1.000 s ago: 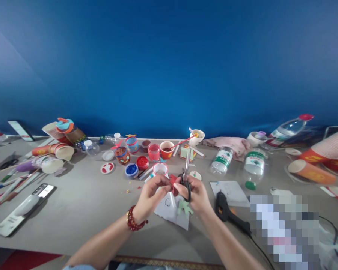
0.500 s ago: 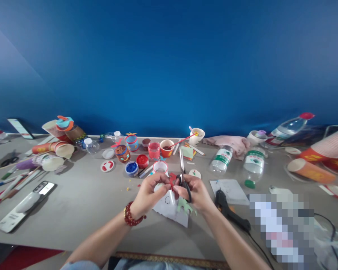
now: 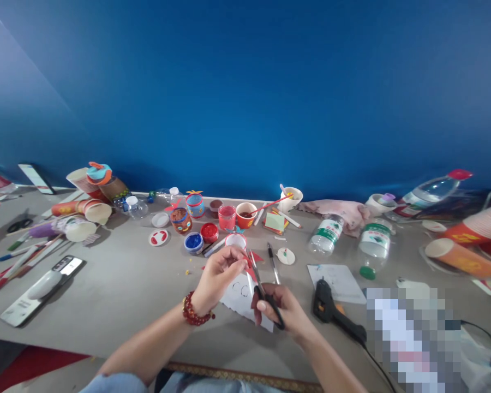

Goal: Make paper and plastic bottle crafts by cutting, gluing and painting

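We see a small red paper, flat with pointed corners, pinched between the thumb and fingers of the left hand. It is held just above a white sheet marked with drawn circles. The right hand is clenched through the black loop handles of the scissors. Their slim metal blades slant up to the red paper; we cannot tell how far the blades part. A bracelet of glossy red beads rings the left wrist.

The desk is matt grey and smooth and stands against a plain deep-blue wall. A black glue gun lies just right of the right hand, and a pen lies beyond the scissors. Round paint pots of blue and red sit behind the left hand. Clear plastic bottles lie on their sides to the right, near a crumpled pink cloth. Orange paper cups lie tipped over at the far right.
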A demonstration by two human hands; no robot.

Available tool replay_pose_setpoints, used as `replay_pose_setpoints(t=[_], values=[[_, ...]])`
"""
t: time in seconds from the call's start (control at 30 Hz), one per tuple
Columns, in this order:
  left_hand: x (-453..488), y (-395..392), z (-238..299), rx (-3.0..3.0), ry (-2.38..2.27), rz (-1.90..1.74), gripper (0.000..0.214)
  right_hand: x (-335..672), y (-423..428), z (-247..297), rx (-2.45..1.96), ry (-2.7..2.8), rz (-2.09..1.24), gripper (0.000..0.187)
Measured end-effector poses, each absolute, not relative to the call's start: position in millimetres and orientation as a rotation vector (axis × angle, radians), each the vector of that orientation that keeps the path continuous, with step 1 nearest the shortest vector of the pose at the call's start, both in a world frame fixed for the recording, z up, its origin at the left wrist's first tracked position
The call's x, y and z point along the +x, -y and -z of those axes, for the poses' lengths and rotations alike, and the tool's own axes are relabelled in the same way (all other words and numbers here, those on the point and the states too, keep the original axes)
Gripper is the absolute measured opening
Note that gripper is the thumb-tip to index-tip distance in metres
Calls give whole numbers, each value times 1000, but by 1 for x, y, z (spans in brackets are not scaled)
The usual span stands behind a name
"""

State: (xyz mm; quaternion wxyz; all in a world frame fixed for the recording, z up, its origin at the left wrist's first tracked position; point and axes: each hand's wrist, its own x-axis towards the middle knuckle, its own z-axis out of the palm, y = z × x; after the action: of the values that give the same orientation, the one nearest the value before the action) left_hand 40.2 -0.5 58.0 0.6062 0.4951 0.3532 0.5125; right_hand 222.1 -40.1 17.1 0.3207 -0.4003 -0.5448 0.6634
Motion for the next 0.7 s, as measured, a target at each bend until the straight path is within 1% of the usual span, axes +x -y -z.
replay_pose_setpoints(t=[0.7], values=[[45,5,-57,1123,-877,-1151,22,220,42,-10,-1007,1363,-1805,57]])
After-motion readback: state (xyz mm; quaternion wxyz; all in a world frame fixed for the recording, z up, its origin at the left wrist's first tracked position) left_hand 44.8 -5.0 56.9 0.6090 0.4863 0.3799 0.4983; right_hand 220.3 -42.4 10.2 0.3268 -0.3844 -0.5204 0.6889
